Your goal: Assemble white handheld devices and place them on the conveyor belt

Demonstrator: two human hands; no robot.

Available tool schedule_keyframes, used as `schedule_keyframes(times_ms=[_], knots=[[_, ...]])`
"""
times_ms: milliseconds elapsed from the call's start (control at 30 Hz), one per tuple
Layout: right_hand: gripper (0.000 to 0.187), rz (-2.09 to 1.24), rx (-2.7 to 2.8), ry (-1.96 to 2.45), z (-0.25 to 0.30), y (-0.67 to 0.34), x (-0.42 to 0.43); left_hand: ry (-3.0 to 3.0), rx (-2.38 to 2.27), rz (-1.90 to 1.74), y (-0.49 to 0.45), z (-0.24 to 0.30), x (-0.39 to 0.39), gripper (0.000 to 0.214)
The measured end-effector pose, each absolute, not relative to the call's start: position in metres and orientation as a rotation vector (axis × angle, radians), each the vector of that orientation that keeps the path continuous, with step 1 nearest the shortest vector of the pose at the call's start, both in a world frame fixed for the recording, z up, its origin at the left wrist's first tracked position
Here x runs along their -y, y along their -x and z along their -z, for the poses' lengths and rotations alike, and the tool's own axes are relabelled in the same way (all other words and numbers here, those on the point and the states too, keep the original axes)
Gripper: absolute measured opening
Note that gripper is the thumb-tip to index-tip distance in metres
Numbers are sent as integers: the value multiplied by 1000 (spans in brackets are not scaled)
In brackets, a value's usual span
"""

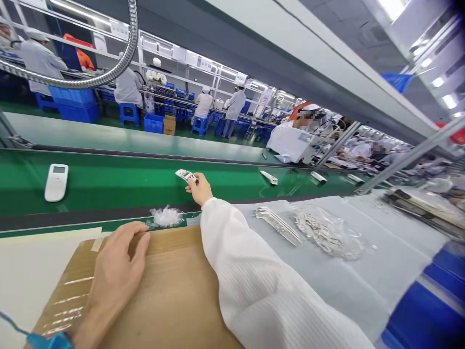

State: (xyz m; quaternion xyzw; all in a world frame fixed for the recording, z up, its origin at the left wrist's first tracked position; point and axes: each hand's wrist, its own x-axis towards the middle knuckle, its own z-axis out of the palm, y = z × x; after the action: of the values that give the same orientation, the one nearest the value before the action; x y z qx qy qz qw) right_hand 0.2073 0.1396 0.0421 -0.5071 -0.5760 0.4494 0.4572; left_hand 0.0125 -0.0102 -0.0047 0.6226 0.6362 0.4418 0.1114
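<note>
Shown left to right, one green conveyor belt (119, 191) runs across the view. One white handset (56, 182) with a small display lies flat on it at far left. Below, the left hand (114, 264), with one blue wrist strap (51, 341), rests on the edge of one cardboard sheet (174, 300); its fingers are loosely curled, partly open, and hold nothing. Just beyond those fingers lies one tuft of clear plastic (166, 216). The right hand (199, 189), in one white ribbed sleeve (269, 291), reaches over the belt, its fingertips pinching a second handset (185, 175) firmly at one end, above or on the belt; contact with the belt cannot be told. Farther right, three white casings (269, 177) lie apart on the belt. On one pale mat (337, 286) lie one comb-like white rack (278, 225) and one clear bag (327, 232) of small parts. Blue bins (425, 310) fill the lower right corner. Across the line, at least five co-workers (235, 106) in white stand or sit.
</note>
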Motion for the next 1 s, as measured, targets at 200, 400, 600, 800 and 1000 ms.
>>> schedule_keyframes(times_ms=[200, 400, 600, 800, 1000], knots=[[23, -1268, 1599, 1003, -75, -228, -71, -2049, -1719, -1407, -21, -5, 13, 49], [33, -1362, 1655, 844, -63, -242, -29, -2077, -1519, -1283, -32, -14, 27, 36], [31, -1101, 1697, 950, -64, -239, -24, -2162, -1749, -1387, -34, -22, 31, 38], [29, -910, 1836, 949, -79, -221, -17, -1911, -1435, -1211, -34, -38, 38, 31], [10, -153, 2113, 903, -67, -221, -23, -1787, -1618, -1062, -32, -41, 39, 29]])
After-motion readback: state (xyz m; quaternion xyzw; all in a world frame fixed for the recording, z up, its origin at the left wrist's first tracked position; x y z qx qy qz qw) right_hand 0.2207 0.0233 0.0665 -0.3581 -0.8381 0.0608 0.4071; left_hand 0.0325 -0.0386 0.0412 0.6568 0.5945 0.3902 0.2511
